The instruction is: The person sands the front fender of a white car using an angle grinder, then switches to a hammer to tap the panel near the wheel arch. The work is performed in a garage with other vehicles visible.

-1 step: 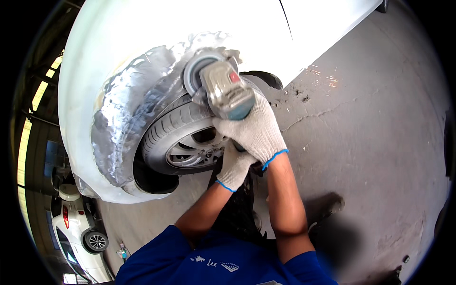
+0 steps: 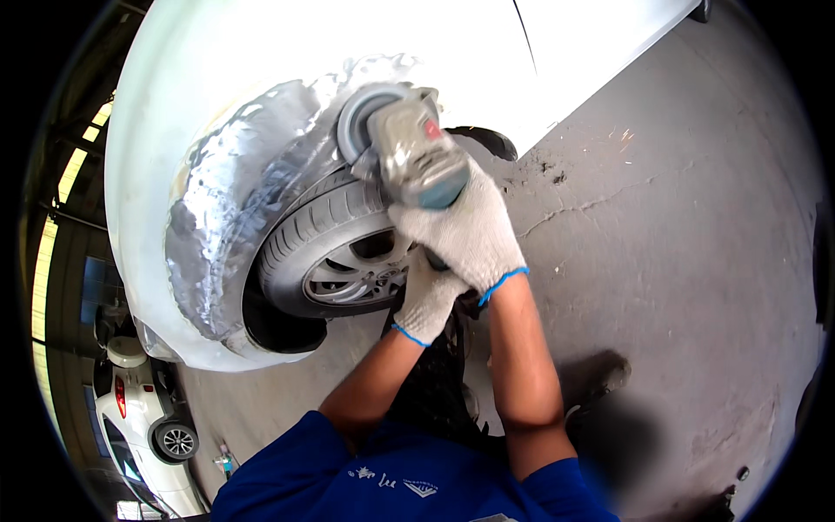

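My right hand [image 2: 477, 230], in a cream knitted glove with a blue cuff, is wrapped round the body of an angle grinder [image 2: 416, 148]. The grinder has a dusty grey head, a red button and a teal section. Its round disc [image 2: 355, 130] rests against the bare-metal patch [image 2: 239, 178] on a white car's fender, just above the wheel arch. Below the right hand, my gloved left hand [image 2: 428, 296] closes round the grinder's rear end; its fingers are partly hidden. Under the tool sits the tyre [image 2: 300, 239] with a silver alloy rim [image 2: 352, 277].
A few sparks [image 2: 626, 137] fly over the grey concrete floor [image 2: 661, 261] to the right. The white car body [image 2: 470, 52] fills the top. Another white car [image 2: 143, 435] stands at lower left, near a small bottle [image 2: 226, 461]. Dark debris [image 2: 557, 177] lies by the sill.
The grinder and both hands have shifted very slightly upward. Fewer sparks show on the right, and they are farther from the car.
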Demonstrator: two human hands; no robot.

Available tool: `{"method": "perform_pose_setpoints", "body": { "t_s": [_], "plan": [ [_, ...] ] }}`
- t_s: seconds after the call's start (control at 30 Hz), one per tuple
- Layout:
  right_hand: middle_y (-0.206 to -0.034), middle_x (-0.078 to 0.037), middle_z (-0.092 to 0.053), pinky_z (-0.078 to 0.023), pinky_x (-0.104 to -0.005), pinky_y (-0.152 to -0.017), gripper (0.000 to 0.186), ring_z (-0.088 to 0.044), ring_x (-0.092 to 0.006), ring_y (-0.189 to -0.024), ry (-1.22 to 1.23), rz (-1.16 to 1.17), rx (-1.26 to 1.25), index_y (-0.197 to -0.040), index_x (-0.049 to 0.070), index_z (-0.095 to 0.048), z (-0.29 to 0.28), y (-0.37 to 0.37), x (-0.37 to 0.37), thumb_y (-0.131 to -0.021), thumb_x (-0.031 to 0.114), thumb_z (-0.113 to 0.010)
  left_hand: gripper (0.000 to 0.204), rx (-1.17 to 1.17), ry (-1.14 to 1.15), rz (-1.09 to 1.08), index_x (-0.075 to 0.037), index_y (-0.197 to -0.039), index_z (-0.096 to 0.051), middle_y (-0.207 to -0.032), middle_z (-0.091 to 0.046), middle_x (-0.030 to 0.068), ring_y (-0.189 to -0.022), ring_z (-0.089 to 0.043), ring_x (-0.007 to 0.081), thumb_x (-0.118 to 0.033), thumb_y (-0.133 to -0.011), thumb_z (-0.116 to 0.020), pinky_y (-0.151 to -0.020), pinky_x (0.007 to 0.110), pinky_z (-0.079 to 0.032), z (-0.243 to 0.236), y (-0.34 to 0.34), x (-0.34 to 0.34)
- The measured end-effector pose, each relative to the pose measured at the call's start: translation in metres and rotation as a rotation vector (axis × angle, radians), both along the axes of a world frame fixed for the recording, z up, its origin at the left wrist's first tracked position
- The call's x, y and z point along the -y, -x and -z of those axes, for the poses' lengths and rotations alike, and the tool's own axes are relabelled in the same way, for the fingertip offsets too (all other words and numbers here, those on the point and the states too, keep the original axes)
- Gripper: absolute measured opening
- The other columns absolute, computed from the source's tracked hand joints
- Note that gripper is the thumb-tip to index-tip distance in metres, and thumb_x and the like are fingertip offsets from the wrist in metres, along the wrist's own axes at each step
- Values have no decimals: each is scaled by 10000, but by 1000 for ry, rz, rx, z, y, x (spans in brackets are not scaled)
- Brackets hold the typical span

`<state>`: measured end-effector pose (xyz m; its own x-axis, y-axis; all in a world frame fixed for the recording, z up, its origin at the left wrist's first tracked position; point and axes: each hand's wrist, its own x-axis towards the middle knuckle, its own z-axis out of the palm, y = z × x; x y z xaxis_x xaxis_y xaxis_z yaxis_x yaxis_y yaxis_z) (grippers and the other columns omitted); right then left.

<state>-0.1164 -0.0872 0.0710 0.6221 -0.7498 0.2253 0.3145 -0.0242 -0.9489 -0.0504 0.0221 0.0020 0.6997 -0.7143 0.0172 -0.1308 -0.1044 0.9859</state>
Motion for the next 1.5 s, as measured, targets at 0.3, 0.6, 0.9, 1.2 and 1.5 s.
{"method": "perform_pose_setpoints", "body": {
  "t_s": [0.3,0.6,0.9,1.2,1.5],
  "plan": [
    [-1072,-203,-715,-556,-348,-913,633,-711,-267,-994,50,-182,8,-1188,-54,-580,-11,-12,-12,-677,253,-794,758,-219,91,-165,38,-1294,-536,-1242,-640,167,-1119,-641,213,-168,-667,-908,-912,362,-533,-11,3,-25],
    [-988,-139,-728,-547,-324,-879,546,-692,-197,-927,54,-151,-27,-1102,-41,-636,-10,6,-3,-664,241,-803,672,43,94,-104,37,-1228,-570,-1120,-692,133,-1039,-668,201,-182,-681,-891,-898,337,-530,-9,19,-14],
    [-931,-109,-736,-558,-326,-755,483,-681,-166,-827,-114,-49,-113,-1071,-22,-698,19,12,23,-694,248,-833,538,75,-174,79,-2,-1140,-607,-1030,-709,91,-937,-677,183,-175,-687,-841,-829,352,-544,-24,24,17],
    [-886,-78,-723,-548,-314,-733,422,-655,-134,-781,-192,3,-67,-1048,-40,-710,16,7,26,-733,223,-807,458,21,-187,125,-4,-1073,-626,-921,-714,90,-837,-680,163,-171,-698,-828,-742,330,-550,-22,9,28],
    [-1012,-120,-739,-552,-319,-816,536,-691,-167,-899,33,111,-104,-1138,-39,-664,15,8,15,-716,241,-841,550,40,-60,118,31,-1141,-618,-1023,-733,123,-956,-695,197,-144,-671,-844,-862,341,-542,4,6,20]
  ]
}}
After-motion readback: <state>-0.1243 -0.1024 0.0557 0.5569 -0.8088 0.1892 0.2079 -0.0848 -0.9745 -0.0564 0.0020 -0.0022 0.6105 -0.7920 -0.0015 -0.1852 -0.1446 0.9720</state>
